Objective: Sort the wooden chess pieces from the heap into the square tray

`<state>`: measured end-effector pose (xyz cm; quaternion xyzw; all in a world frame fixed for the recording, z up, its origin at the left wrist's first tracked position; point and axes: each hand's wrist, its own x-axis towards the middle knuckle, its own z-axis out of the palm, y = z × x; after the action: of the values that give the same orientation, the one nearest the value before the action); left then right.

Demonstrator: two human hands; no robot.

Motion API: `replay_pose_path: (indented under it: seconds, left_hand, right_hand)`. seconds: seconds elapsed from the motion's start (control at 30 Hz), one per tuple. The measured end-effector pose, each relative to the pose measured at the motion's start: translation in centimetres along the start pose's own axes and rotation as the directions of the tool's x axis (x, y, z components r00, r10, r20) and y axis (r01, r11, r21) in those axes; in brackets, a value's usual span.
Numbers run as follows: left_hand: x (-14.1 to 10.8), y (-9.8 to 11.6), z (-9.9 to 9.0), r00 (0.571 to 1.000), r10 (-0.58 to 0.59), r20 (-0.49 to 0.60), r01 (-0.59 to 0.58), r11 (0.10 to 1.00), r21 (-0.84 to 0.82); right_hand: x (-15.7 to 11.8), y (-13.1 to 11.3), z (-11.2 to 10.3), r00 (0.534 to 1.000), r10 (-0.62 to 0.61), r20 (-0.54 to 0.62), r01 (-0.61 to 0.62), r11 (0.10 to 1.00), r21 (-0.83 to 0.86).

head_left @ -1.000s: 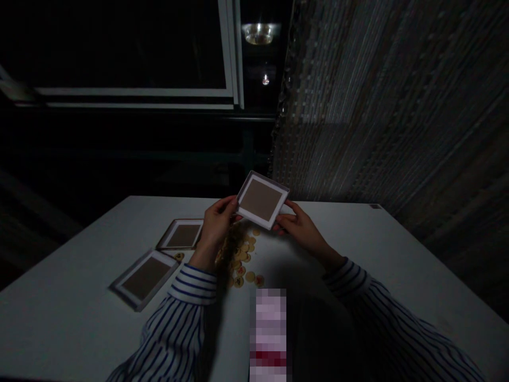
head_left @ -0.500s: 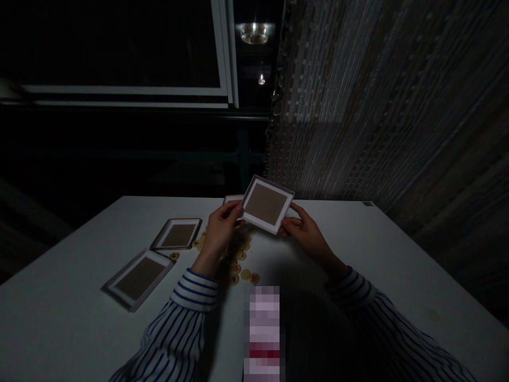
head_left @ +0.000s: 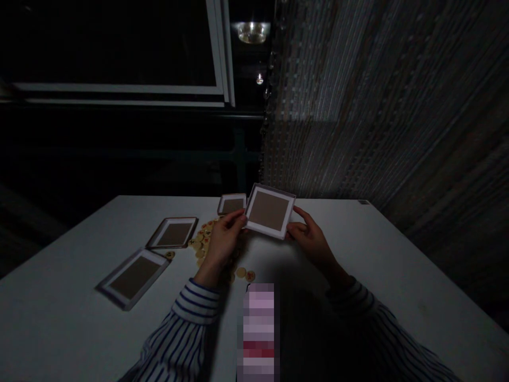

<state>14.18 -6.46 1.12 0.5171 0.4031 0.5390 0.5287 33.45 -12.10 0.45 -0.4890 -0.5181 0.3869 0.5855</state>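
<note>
Between my hands is a shallow box half [head_left: 269, 208], tilted so that its brown inside and white rim face me. My left hand [head_left: 222, 236] pinches its left edge, thumb on top. On the opposite edge, my right hand [head_left: 312, 236] grips the lower right side with fingers and thumb. Below and behind my left hand lies a heap of round wooden xiangqi pieces [head_left: 202, 241], partly hidden by that hand and wrist. A few loose pieces [head_left: 241, 272] lie nearer to me.
Three similar shallow box halves rest on the white table [head_left: 358, 297]: one at the front left [head_left: 133, 278], one beside the heap [head_left: 173, 233], one at the back [head_left: 233, 204]. A bead curtain [head_left: 318, 106] hangs behind on the right. A pixelated patch covers the front middle.
The held box half has dropped slightly and sits flatter across my hands. More of the piece heap and the box half at the back now shows. Both hands keep their hold.
</note>
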Motion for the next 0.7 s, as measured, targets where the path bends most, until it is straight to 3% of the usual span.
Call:
replay_pose_path:
  seconds: [0.3,0.7]
  left_hand:
    - [-1.0,-1.6,0.3,0.998,-0.047,0.029,0.046,0.998,0.031]
    - [-2.2,-3.6,1.0,0.998,0.005,0.066,-0.009,0.998,0.059]
  right_hand:
    - [-1.2,1.3,-0.8,1.0,-0.005,-0.025,0.003,0.997,-0.083]
    - [-2.6,2.0,-1.6,0.998,-0.017,-0.065,0.005,0.985,-0.172]
